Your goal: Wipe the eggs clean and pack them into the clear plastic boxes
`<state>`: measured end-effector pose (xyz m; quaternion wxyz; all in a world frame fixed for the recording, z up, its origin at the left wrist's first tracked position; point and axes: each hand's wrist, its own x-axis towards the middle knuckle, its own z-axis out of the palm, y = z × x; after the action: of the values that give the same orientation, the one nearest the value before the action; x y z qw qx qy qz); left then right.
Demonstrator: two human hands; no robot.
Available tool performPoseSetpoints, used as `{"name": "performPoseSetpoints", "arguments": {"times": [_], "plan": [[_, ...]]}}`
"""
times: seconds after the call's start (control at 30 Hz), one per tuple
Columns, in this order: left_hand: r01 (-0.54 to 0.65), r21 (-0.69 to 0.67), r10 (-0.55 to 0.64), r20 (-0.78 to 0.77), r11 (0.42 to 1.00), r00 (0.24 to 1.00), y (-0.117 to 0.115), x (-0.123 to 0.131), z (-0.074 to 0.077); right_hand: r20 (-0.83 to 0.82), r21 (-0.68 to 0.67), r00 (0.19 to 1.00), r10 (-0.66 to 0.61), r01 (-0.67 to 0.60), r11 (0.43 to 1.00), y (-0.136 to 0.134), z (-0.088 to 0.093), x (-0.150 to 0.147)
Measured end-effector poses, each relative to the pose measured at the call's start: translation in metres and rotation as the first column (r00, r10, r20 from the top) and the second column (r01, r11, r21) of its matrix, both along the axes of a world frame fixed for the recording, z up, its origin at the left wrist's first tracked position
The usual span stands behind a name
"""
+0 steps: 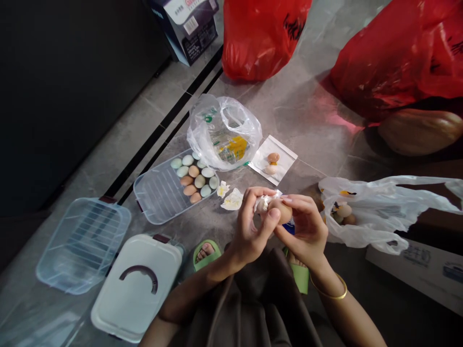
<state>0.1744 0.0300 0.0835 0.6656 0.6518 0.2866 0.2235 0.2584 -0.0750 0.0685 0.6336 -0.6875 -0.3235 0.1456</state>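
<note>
In front of my body I hold a brown egg (pixel 282 212) between both hands. My right hand (pixel 306 229) grips it from the right with thumb and fingertips. Crumpled white tissue (pixel 263 204) is pinched in my left hand (pixel 253 229), whose thumb presses on the egg. A clear plastic box (pixel 152 202) just beyond holds several pale green and brown eggs (pixel 193 171) at its far end. To the right, an open white plastic bag (pixel 376 207) has more eggs (pixel 344 211) inside. Used tissues with yellow stains (pixel 232 199) lie on the floor.
Cracked eggs (pixel 273 158) rest on a white sheet (pixel 285 161). A clear bag (pixel 224 127) with yellow stuff overlaps the box. A clear container (pixel 83 241) and a handled lid (pixel 144 308) are left; red bags (pixel 264 38) and a dark carton (pixel 195 36) stand beyond.
</note>
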Motion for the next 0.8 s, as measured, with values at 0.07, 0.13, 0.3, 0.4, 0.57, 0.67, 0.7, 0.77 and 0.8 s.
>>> {"name": "performPoseSetpoints", "arguments": {"times": [0.07,0.13,0.3,0.4,0.57,0.67,0.7,0.77,0.8], "plan": [[0.017,-0.124,-0.015,0.011,0.992,1.0,0.001,0.0,-0.003,-0.013,-0.002,1.0,0.008,-0.008,1.0,0.001,0.0,-0.001],[0.014,-0.253,-0.011,0.016,0.967,1.0,0.001,0.0,-0.005,-0.027,0.001,1.0,0.005,-0.005,1.0,0.002,0.001,-0.003],[-0.062,-0.346,0.053,-0.035,0.936,0.998,0.004,0.002,-0.012,-0.15,-0.011,0.989,0.001,-0.003,1.0,0.002,0.001,-0.005],[-0.148,-0.276,0.13,-0.082,0.95,0.988,0.01,-0.002,-0.021,-0.273,-0.06,0.962,0.026,-0.045,0.997,0.005,0.0,0.001],[-0.148,-0.188,0.118,-0.165,0.971,0.979,0.028,-0.044,-0.058,-0.374,-0.147,0.903,0.213,-0.284,0.947,0.048,-0.009,0.019],[-0.221,-0.116,0.184,-0.267,0.968,0.946,0.041,-0.092,-0.084,-0.347,-0.179,0.843,0.411,-0.49,0.853,0.099,-0.025,0.011],[-0.277,-0.086,0.237,-0.318,0.957,0.918,0.047,-0.109,-0.091,-0.326,-0.199,0.819,0.472,-0.548,0.813,0.117,-0.033,0.004],[-0.364,-0.018,0.325,-0.412,0.931,0.851,0.06,-0.143,-0.102,-0.251,-0.276,0.784,0.568,-0.621,0.734,0.152,-0.051,-0.017],[-0.399,0.017,0.364,-0.446,0.917,0.817,0.068,-0.159,-0.106,-0.196,-0.325,0.763,0.616,-0.643,0.693,0.169,-0.062,-0.029]]}}
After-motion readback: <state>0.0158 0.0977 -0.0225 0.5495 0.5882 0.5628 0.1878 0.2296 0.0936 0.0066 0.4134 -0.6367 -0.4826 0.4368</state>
